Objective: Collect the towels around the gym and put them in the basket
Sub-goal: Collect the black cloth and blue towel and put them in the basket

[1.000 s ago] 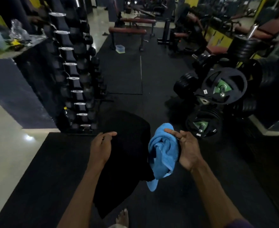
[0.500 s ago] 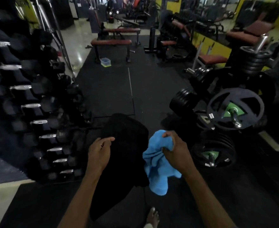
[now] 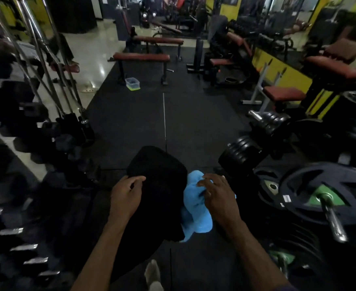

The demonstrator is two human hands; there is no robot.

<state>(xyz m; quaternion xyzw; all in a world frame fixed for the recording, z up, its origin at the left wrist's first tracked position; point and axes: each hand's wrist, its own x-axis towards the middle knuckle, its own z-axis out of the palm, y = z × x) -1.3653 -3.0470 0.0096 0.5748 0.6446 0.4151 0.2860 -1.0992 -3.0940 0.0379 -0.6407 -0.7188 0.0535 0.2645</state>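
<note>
A light blue towel (image 3: pixel 196 213) is bunched up in front of me, and my right hand (image 3: pixel 216 196) grips it from the right with the fingers curled over its top. A black cloth (image 3: pixel 158 185), wide and dark, hangs from my left hand (image 3: pixel 126 196), which pinches its left edge. The two cloths touch side by side at waist height above the black rubber floor. Whether the black cloth is a towel or a bag I cannot tell. No basket shows in this view.
A dumbbell rack (image 3: pixel 21 185) runs along the left. Weight plates on a tree (image 3: pixel 320 198) crowd the right. Red padded benches (image 3: pixel 141 57) stand ahead, with a small clear plastic box (image 3: pixel 132 83) on the floor beside them. A black mat aisle (image 3: pixel 164 122) leads forward.
I have walked forward along the aisle; the benches and plate tree are nearer. My right hand has shifted from an open hold to fingers curled over the blue towel. The left hand's hold is unchanged.
</note>
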